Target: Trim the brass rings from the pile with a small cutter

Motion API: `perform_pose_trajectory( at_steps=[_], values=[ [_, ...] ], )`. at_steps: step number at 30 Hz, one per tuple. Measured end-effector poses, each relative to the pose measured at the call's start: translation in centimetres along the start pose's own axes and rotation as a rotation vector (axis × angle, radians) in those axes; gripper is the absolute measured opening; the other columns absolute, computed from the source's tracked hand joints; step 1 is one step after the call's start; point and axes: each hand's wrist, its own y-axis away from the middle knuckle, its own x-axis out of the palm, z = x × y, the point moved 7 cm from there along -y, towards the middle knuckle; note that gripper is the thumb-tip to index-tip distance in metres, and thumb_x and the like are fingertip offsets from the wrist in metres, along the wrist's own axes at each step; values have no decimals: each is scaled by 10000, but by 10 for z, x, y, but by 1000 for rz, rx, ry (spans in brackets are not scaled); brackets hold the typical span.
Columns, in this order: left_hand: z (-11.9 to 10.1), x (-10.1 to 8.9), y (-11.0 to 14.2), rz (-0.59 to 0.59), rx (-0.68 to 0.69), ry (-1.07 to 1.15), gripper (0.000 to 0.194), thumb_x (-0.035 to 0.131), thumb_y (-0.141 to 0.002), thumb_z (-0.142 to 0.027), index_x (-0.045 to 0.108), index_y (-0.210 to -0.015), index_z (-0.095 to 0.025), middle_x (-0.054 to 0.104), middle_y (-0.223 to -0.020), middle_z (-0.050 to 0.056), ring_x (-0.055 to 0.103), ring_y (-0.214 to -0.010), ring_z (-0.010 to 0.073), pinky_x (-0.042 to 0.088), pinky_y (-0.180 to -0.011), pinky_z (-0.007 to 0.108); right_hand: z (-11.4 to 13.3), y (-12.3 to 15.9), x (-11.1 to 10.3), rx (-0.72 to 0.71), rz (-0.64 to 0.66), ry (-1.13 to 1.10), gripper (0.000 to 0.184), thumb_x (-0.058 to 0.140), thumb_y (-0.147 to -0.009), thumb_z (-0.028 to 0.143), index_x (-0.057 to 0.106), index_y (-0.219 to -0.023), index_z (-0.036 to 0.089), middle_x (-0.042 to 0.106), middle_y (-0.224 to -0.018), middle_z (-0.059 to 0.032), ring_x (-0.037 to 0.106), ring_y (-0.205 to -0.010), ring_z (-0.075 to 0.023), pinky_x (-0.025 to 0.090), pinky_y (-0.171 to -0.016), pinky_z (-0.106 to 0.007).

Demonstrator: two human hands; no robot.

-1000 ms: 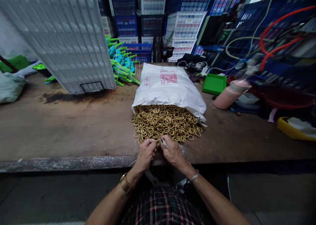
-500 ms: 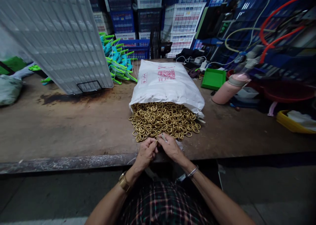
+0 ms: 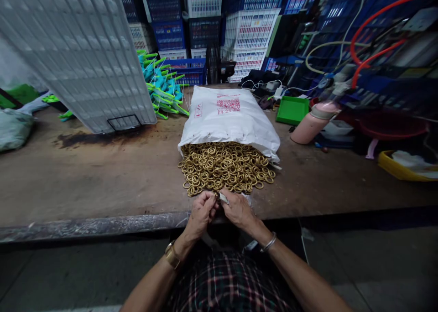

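Note:
Just in front of the pile of brass-coloured rings [image 3: 224, 168], my two hands meet at the table's front edge. Thumb and fingers of my left hand [image 3: 202, 211] are pinched on a small brass-coloured ring [image 3: 216, 195], mostly covered by the fingertips. My right hand [image 3: 240, 211] is closed round a small flat metal tool, blade-like [image 3: 223, 199], its end close against the ring. Whether tool and ring touch is too small to tell. The rings spill from the mouth of a white woven sack [image 3: 229, 116] with red print, lying on the wooden table [image 3: 119, 179].
A tall grey ribbed panel [image 3: 92, 65] stands at left, beside green and turquoise plastic pieces [image 3: 166, 91]. To the right are a green tray [image 3: 292, 110], a pink bottle [image 3: 313, 124] and a yellow tray [image 3: 404, 168]. Stacked crates [image 3: 251, 29] fill the back.
The tool in my right hand has turned and shows more of its flat side; the right fingers have shifted slightly. My left hand keeps its pinch. The whole view has shifted a little.

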Motion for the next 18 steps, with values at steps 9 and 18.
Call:
perform_pose_trajectory(
  at_steps=[9,18],
  values=[
    [-8,-1,2,-38,18,-87,352,528,-755,-515,471,-716,-170,397,-503,-67,272,-388,41,210,-388,175,2,1,8,12,113,128,248,388,-725,104,547,-895,192,634,-772,-34,544,-685,-151,262,-585,-243],
    [-18,-8,6,-69,157,-172,331,575,-734,-475,477,-650,-171,403,-534,-45,315,-473,72,254,-455,200,8,0,12,13,218,114,235,414,-711,72,535,-876,188,620,-745,-30,529,-665,-143,252,-577,-237]
  ],
)
